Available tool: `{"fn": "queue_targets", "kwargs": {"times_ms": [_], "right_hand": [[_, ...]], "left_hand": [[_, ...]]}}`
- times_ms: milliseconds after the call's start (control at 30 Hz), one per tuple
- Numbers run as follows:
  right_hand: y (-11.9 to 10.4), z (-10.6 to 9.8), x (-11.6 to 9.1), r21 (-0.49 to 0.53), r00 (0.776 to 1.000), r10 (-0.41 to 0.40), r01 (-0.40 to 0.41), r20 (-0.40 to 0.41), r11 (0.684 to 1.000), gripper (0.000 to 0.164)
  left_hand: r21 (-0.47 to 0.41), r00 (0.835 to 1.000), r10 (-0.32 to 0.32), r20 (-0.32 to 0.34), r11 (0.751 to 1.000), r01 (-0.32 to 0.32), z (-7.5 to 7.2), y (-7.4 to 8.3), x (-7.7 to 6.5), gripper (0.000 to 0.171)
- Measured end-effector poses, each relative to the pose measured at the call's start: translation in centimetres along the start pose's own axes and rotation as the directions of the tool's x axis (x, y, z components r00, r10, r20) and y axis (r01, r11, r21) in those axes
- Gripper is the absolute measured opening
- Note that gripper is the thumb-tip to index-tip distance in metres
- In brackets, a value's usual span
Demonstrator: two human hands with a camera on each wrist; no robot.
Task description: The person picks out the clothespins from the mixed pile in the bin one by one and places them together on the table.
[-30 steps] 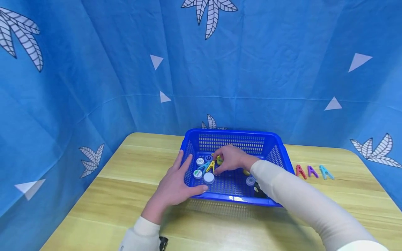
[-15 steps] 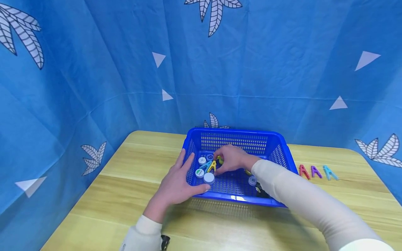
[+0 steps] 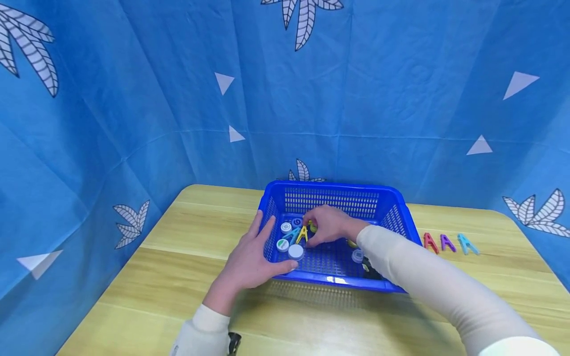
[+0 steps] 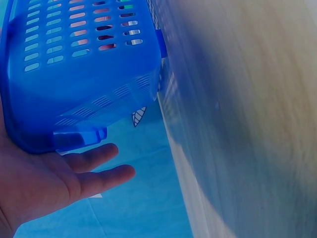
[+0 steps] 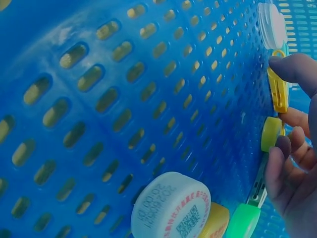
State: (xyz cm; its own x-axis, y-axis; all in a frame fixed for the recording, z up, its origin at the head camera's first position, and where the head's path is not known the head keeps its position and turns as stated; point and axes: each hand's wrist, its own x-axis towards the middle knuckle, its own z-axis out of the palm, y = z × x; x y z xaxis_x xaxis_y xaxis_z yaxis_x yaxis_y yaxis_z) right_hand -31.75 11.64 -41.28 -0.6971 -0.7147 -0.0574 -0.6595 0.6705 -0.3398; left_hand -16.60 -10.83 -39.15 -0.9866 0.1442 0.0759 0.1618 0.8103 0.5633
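Observation:
My right hand [image 3: 330,223] reaches into a blue plastic basket [image 3: 356,284]. Its thumb and a finger pinch a yellow clothespin [image 3: 302,234] lying low in it; the clothespin [image 5: 278,89] shows at the right edge of the right wrist view. A light blue clothespin [image 3: 291,235] lies just left of it. Around them are several bottle caps, among them a large white cap [image 3: 296,252] and a yellow-green cap [image 5: 270,134]. My left hand [image 3: 249,257] lies over the basket's front left corner with fingers outstretched. In the left wrist view, two straight fingers [image 4: 106,181] extend outside the basket wall.
Red [image 3: 430,243], purple [image 3: 447,243] and light blue [image 3: 468,244] clothespins lie in a row on the wooden table [image 3: 178,262], right of the basket. A clear cap [image 3: 357,255] and a black item [image 3: 370,270] sit in the basket's right part. A blue patterned cloth [image 3: 285,99] hangs behind.
The yellow clothespin has turned slightly, its legs shifting right toward my right thumb. Both hands stay nearly in place. The head view has shifted a little.

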Motion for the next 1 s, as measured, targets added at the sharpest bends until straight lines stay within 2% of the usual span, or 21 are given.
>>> {"fn": "queue_targets", "kwargs": {"times_ms": [367, 700, 1000], "right_hand": [[0.1, -0.3, -0.2, 0.095, 1.0, 0.015, -0.013, -0.02, 0.995, 0.051], [-0.3, -1.3, -0.7, 0.121, 0.997, 0.021, -0.012, -0.073, 0.993, 0.045], [-0.6, -2.5, -1.6, 0.148, 0.995, 0.043, -0.029, -0.093, 0.988, 0.044]], "left_hand": [[-0.022, 1.0, -0.001, 0.004, 1.0, 0.001, -0.1, 0.0, 0.0, 0.117], [-0.029, 1.0, 0.022, -0.003, 0.999, -0.022, 0.0, 0.0, 0.1, 0.116], [-0.033, 1.0, 0.005, -0.007, 0.999, -0.006, -0.1, -0.1, 0.0, 0.114]]}}
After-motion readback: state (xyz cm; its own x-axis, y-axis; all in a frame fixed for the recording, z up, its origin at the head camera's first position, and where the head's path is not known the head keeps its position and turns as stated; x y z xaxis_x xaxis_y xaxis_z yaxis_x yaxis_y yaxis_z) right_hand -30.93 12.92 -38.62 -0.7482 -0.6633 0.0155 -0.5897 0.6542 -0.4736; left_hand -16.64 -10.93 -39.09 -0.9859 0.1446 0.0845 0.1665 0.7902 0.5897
